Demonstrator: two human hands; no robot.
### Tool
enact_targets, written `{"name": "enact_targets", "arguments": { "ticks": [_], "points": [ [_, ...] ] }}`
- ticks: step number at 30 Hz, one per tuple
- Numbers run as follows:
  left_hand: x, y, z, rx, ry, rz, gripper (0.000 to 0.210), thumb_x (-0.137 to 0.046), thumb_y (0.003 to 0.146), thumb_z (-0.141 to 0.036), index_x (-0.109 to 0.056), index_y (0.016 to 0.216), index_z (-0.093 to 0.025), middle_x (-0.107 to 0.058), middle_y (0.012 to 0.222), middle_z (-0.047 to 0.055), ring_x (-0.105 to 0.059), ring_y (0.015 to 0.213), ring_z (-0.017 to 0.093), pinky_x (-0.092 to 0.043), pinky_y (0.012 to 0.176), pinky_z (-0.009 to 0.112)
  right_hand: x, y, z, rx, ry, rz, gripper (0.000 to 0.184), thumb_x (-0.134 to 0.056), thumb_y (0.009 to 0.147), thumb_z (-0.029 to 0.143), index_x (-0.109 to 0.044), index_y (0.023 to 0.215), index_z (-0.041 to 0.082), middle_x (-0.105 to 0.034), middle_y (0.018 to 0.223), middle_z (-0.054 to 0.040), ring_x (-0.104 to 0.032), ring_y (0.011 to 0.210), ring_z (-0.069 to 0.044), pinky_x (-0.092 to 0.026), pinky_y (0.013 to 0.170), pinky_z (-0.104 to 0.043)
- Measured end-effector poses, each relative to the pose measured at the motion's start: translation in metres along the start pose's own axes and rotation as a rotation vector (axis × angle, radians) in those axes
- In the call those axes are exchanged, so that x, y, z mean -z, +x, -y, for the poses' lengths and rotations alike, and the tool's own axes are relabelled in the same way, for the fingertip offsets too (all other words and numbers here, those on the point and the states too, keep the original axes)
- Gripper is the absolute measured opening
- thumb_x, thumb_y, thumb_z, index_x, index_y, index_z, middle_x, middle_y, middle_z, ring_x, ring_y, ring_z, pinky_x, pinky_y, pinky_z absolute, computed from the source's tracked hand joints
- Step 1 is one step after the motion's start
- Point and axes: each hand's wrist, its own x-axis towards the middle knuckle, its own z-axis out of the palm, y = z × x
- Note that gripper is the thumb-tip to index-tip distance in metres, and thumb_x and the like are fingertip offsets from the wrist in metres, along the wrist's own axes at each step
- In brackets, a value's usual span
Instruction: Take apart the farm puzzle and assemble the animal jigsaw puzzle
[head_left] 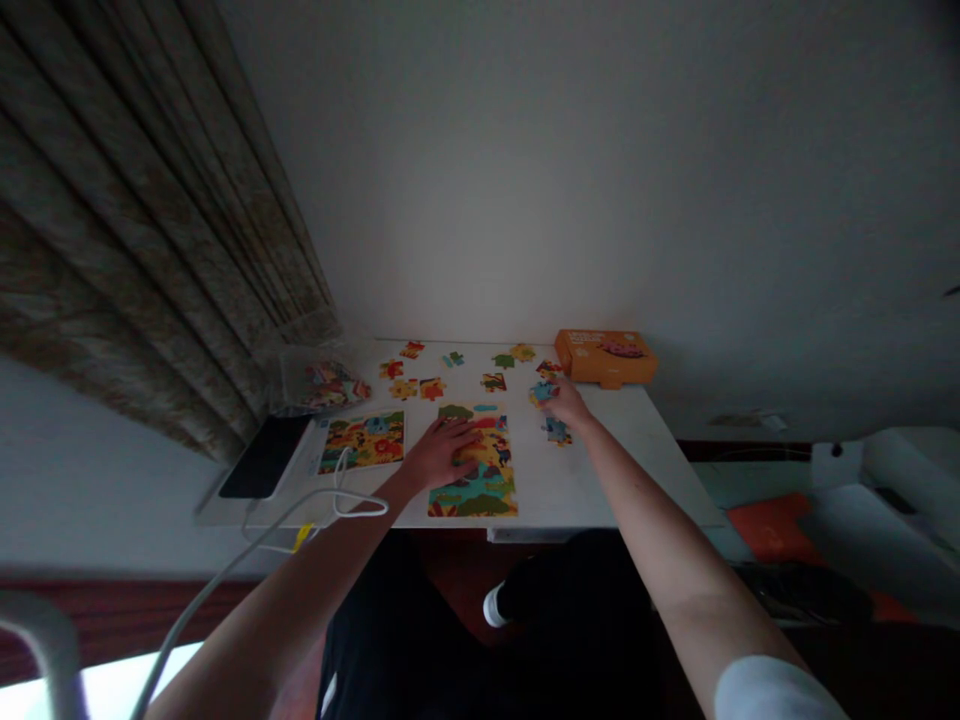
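Observation:
A partly joined jigsaw puzzle (pixel 487 490) with colourful animals and green bushes lies near the table's front edge. My left hand (pixel 444 452) rests flat on its left side, fingers spread, hiding some of the picture. Further right, my right hand (pixel 568 404) has its fingers closed on a blue and yellow puzzle piece (pixel 541 392). Just below that hand lies a grey-blue puzzle piece (pixel 556 431), and a red one (pixel 549 369) is just above it. Left of the puzzle is a printed picture card (pixel 364 442) with an elephant and a lion.
Several loose pieces, among them a yellow one (pixel 403 389) and a striped one (pixel 493 382), lie along the back. An orange box (pixel 606 358) stands at the back right. At left are a plastic bag (pixel 322 380), a black tablet-like device (pixel 266 457) and a white cable (pixel 330 492).

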Motion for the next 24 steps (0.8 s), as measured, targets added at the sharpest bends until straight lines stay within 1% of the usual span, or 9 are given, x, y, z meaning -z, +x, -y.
{"name": "enact_targets", "arguments": {
  "ticks": [2, 5, 7, 11, 14, 18, 21, 24],
  "points": [
    [-0.001, 0.0, 0.001, 0.0, 0.001, -0.008, 0.055, -0.063, 0.094, -0.05, -0.06, 0.145, -0.031, -0.05, 0.159, 0.005, -0.045, 0.148, 0.029, -0.023, 0.128, 0.055, 0.003, -0.006, 0.004, -0.072, 0.046, 0.039, 0.028, -0.075, 0.074, 0.022, -0.068, 0.102, 0.019, -0.067, 0.071, -0.0003, -0.065, 0.058, -0.017, -0.052, 0.058, -0.028],
    [-0.002, 0.0, 0.001, -0.006, -0.001, -0.014, 0.054, -0.064, 0.094, -0.049, -0.06, 0.145, -0.031, -0.05, 0.159, 0.005, -0.044, 0.148, 0.029, -0.023, 0.128, 0.055, 0.006, -0.021, 0.013, -0.148, 0.195, 0.11, 0.028, -0.077, 0.075, 0.028, -0.068, 0.1, 0.019, -0.069, 0.073, -0.0005, -0.066, 0.061, -0.017, -0.051, 0.056, -0.026],
    [-0.002, 0.0, 0.001, -0.01, -0.003, -0.01, 0.054, -0.064, 0.094, -0.049, -0.06, 0.145, -0.031, -0.051, 0.159, 0.005, -0.044, 0.149, 0.029, -0.022, 0.129, 0.055, 0.005, -0.033, 0.019, -0.155, 0.278, 0.166, 0.03, -0.08, 0.072, 0.028, -0.068, 0.098, 0.019, -0.071, 0.072, -0.0004, -0.068, 0.064, -0.018, -0.051, 0.058, -0.025],
    [-0.001, 0.0, 0.0, -0.006, 0.002, -0.004, 0.054, -0.065, 0.093, -0.048, -0.06, 0.145, -0.031, -0.053, 0.157, 0.004, -0.044, 0.149, 0.028, -0.022, 0.129, 0.054, -0.002, -0.057, 0.029, -0.14, 0.309, 0.256, 0.026, -0.08, 0.07, 0.022, -0.07, 0.095, 0.019, -0.075, 0.075, -0.0015, -0.072, 0.07, -0.018, -0.053, 0.064, -0.026],
    [-0.001, 0.0, 0.0, -0.003, 0.002, -0.008, 0.053, -0.064, 0.093, -0.048, -0.062, 0.143, -0.031, -0.052, 0.158, 0.005, -0.044, 0.148, 0.029, -0.024, 0.128, 0.054, -0.009, -0.066, 0.034, -0.147, 0.24, 0.262, 0.026, -0.079, 0.071, 0.019, -0.072, 0.096, 0.021, -0.077, 0.079, -0.0015, -0.074, 0.075, -0.019, -0.056, 0.068, -0.027],
    [-0.001, 0.0, 0.0, -0.012, 0.007, -0.016, 0.052, -0.064, 0.094, -0.049, -0.063, 0.142, -0.03, -0.051, 0.158, 0.005, -0.045, 0.148, 0.028, -0.024, 0.128, 0.054, -0.013, -0.071, 0.038, -0.161, 0.065, 0.276, 0.025, -0.08, 0.073, 0.019, -0.074, 0.097, 0.021, -0.078, 0.082, -0.0021, -0.075, 0.077, -0.02, -0.056, 0.07, -0.028],
    [0.0, 0.0, -0.001, -0.014, 0.003, -0.018, 0.051, -0.064, 0.095, -0.048, -0.062, 0.143, -0.03, -0.051, 0.159, 0.004, -0.044, 0.148, 0.027, -0.023, 0.128, 0.054, -0.011, -0.074, 0.045, -0.137, -0.1, 0.297, 0.022, -0.08, 0.077, 0.022, -0.075, 0.099, 0.022, -0.079, 0.088, -0.0034, -0.075, 0.083, -0.02, -0.055, 0.073, -0.028],
    [0.002, 0.0, -0.002, -0.013, 0.007, -0.021, 0.051, -0.064, 0.094, -0.047, -0.062, 0.143, -0.03, -0.051, 0.159, 0.004, -0.046, 0.147, 0.028, -0.024, 0.128, 0.054, -0.007, -0.078, 0.055, -0.115, -0.287, 0.313, 0.021, -0.079, 0.082, 0.029, -0.075, 0.102, 0.024, -0.079, 0.092, -0.0039, -0.074, 0.087, -0.022, -0.051, 0.074, -0.028]
  ]
}}
